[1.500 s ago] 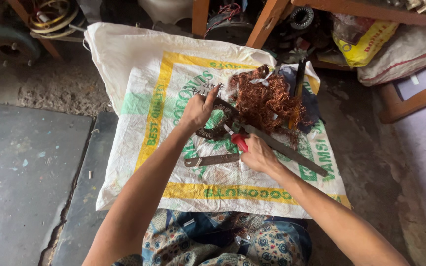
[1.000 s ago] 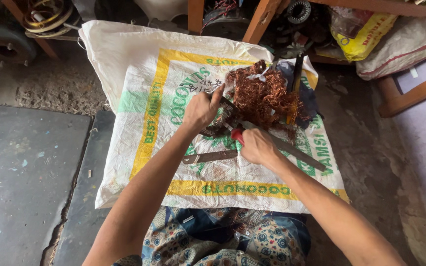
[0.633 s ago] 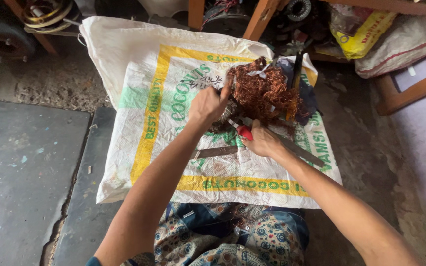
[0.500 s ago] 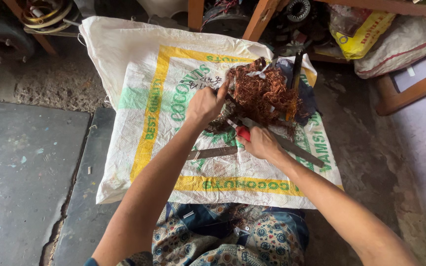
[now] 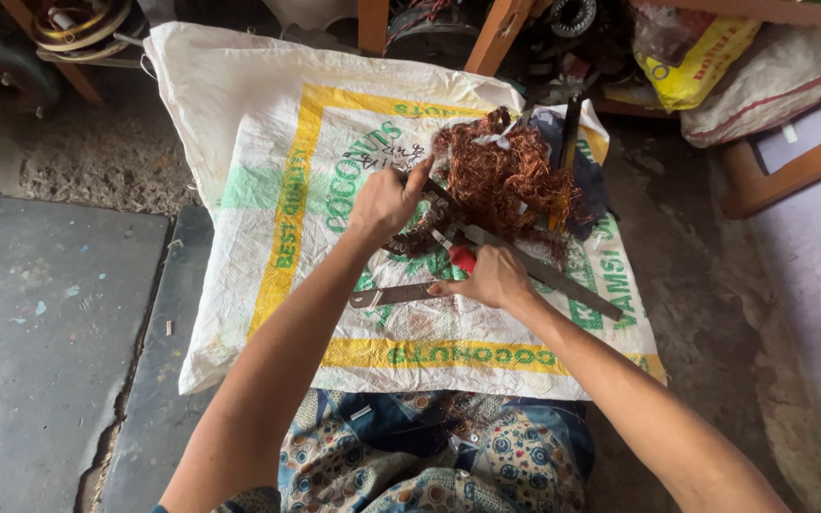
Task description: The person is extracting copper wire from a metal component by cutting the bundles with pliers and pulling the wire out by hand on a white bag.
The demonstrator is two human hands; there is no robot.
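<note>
A tangle of copper wire (image 5: 505, 180) lies on a white woven sack (image 5: 258, 142) spread on the floor. My left hand (image 5: 387, 201) is closed on a dark ring-shaped part at the wire's left edge. My right hand (image 5: 491, 277) grips a red-handled tool (image 5: 460, 255) whose tip points into the wire. A flat metal blade (image 5: 391, 295) lies on the sack just under my right hand. A long metal bar (image 5: 563, 283) runs diagonally to the right of that hand.
Wooden legs (image 5: 496, 33) and dark machine parts stand behind the sack. A yellow bag (image 5: 696, 66) and a grey sack (image 5: 781, 85) lie at the back right. A coil of wire (image 5: 78, 24) sits at the top left. Grey floor slabs (image 5: 40, 323) lie left.
Both hands have shifted slightly up toward the copper wire and keep working at its left edge. The view has drifted a little.
</note>
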